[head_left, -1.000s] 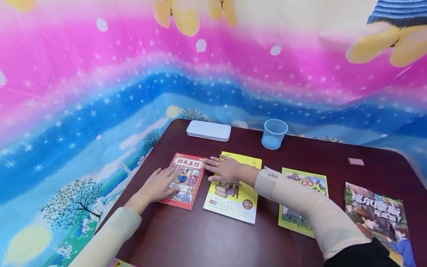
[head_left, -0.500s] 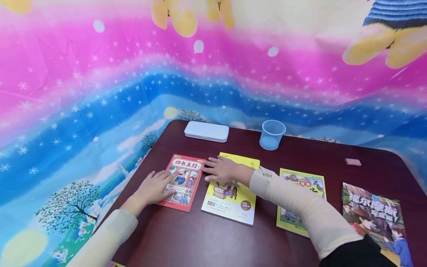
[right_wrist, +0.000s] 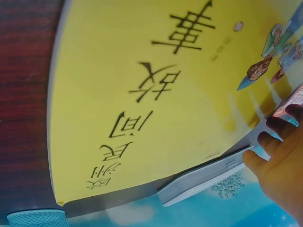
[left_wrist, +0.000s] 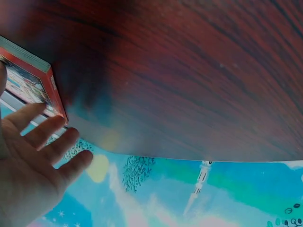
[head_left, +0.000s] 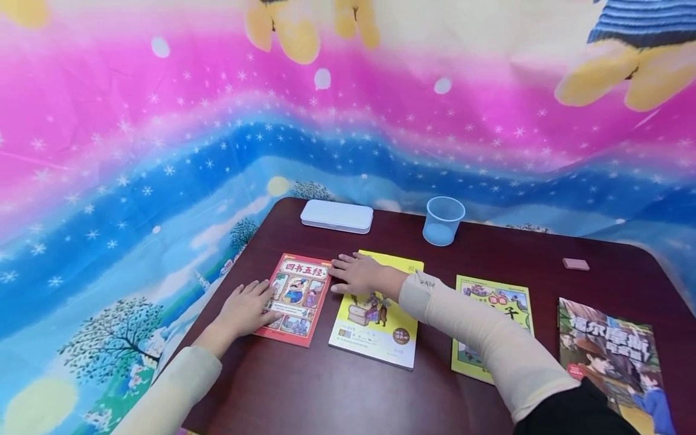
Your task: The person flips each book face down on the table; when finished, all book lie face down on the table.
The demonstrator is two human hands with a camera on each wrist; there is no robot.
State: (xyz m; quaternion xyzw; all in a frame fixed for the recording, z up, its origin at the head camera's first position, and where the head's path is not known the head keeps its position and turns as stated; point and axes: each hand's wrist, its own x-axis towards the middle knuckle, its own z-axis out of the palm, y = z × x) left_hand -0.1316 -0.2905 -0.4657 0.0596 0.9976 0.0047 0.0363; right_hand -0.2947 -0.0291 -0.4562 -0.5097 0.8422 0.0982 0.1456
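Note:
A red comic-style book [head_left: 294,294] lies flat on the dark wooden table. My left hand [head_left: 243,309] is at its left edge, thumb over the lower part of the cover. In the left wrist view the fingers of my left hand [left_wrist: 35,165] are spread beside the red book [left_wrist: 28,82]. Just right of it lies a yellow-and-white book [head_left: 375,338]. Over its upper left part reaches my right hand [head_left: 360,275], straight fingertips close to the red book's right edge. The right wrist view has the yellow cover [right_wrist: 109,94] beside my right hand [right_wrist: 279,170]; contact is unclear.
Farther right lie a yellow-green book [head_left: 470,359], partly under the right forearm, and a dark illustrated book [head_left: 609,356]. A white case [head_left: 337,216], a clear blue cup [head_left: 444,222] and a pink eraser-like block [head_left: 576,264] sit toward the back. Printed cloth [head_left: 348,145] hangs behind the table.
My left hand has drawn left across the red book, from the middle of its cover to the left edge. The right hand has stayed nearly in place. The books look unmoved.

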